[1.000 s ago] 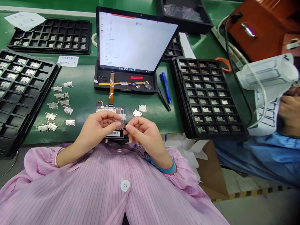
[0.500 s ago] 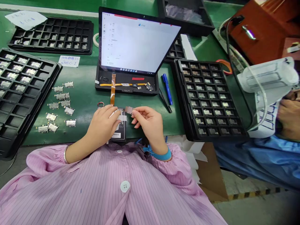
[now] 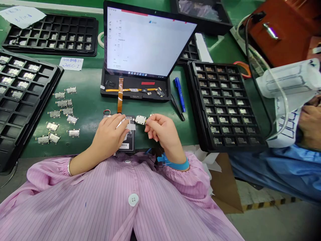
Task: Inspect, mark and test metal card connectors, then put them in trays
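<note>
My left hand (image 3: pixel 109 134) lies over a black flat battery (image 3: pixel 128 147) with a white label, its fingers stretched forward across the upper part. Just right of the battery, my right hand (image 3: pixel 164 134) pinches a small circuit board (image 3: pixel 140 119) with a silvery-white metal face. The board's left end is close to the battery's upper right corner; I cannot tell whether they are connected. From above my left fingers, an orange flex cable (image 3: pixel 120 97) runs up to the tablet (image 3: pixel 147 43), whose lit screen stands tilted up. My left fingers hide the cable's lower end.
Several loose circuit boards (image 3: pixel 52 126) lie at left beside a black compartment tray (image 3: pixel 23 110). Another filled tray (image 3: pixel 227 107) stands at right. Tweezers (image 3: pixel 178 107) and a blue marker (image 3: pixel 180 94) lie between it and the tablet. A co-worker's hand (image 3: pixel 310 124) shows at far right.
The circuit board in my right hand has turned from a dull grey-pink face to a bright whitish one. My right hand has shifted slightly right; my left hand stays on the battery.
</note>
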`<state>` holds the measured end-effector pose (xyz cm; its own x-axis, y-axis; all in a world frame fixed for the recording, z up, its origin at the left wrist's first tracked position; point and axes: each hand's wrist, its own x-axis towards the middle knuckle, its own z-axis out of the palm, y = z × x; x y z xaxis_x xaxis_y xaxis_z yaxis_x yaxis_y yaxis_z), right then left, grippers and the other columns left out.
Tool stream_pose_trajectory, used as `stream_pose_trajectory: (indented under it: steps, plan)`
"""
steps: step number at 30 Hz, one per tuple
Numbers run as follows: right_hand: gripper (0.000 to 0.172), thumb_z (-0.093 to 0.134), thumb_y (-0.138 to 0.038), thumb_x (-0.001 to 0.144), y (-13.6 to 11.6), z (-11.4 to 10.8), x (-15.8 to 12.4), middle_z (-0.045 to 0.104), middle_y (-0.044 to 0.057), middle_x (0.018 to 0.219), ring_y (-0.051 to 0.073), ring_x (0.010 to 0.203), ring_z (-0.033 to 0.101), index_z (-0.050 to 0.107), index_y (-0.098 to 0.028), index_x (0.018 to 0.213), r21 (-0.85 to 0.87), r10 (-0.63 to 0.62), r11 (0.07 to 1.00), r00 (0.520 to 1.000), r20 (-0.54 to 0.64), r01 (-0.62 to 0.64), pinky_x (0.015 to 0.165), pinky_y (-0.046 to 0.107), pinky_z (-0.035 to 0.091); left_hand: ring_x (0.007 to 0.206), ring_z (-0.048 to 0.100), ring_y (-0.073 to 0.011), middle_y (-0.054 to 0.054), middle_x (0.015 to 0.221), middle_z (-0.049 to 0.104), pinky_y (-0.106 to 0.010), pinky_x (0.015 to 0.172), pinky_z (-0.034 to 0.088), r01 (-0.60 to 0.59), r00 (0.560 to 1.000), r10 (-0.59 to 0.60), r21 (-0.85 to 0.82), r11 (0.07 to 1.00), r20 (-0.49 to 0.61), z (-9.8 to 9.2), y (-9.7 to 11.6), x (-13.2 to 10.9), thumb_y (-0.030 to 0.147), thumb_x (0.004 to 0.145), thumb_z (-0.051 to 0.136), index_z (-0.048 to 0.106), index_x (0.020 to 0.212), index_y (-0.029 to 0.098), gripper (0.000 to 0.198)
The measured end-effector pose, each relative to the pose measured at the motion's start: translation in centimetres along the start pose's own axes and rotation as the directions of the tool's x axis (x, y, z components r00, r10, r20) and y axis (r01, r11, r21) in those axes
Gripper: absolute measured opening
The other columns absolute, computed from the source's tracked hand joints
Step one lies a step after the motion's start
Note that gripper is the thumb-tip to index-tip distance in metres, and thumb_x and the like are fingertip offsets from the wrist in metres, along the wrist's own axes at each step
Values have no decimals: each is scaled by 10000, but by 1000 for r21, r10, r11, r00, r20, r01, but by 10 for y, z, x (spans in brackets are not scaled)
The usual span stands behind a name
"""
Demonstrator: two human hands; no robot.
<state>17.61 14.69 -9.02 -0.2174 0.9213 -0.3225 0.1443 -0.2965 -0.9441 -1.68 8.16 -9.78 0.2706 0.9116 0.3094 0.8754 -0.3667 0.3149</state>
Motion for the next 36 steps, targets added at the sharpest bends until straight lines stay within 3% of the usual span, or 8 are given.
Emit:
stream_pose_trajectory:
  steps: [5,27,36]
  plan:
    - [144,621,-259,702,-8,-6,3,597,-17,515,58,334,442,533,-186,613,-55,64,997,992,104,-59,287,158,240,1200,577,-288,-129,1275,651,-459,983,428,5,1000,-5,-1,1000,11,0,0,-1,208,957,480,626,1208,185,291]
    - [99,608,-245,677,-14,-12,26,595,-30,514,45,315,434,540,-179,648,-163,62,986,970,234,-24,283,142,219,1198,578,-293,-136,1273,650,-455,982,419,18,999,-17,-36,999,33,-2,0,2,211,957,480,638,1195,181,287]
    - [99,621,-229,691,-10,-13,26,603,-26,533,44,320,440,544,-173,665,-144,62,989,968,244,-27,297,154,217,1193,569,-293,-161,1281,626,-454,925,444,-116,993,116,134,984,14,4,-4,1,110,925,475,614,1251,211,369]
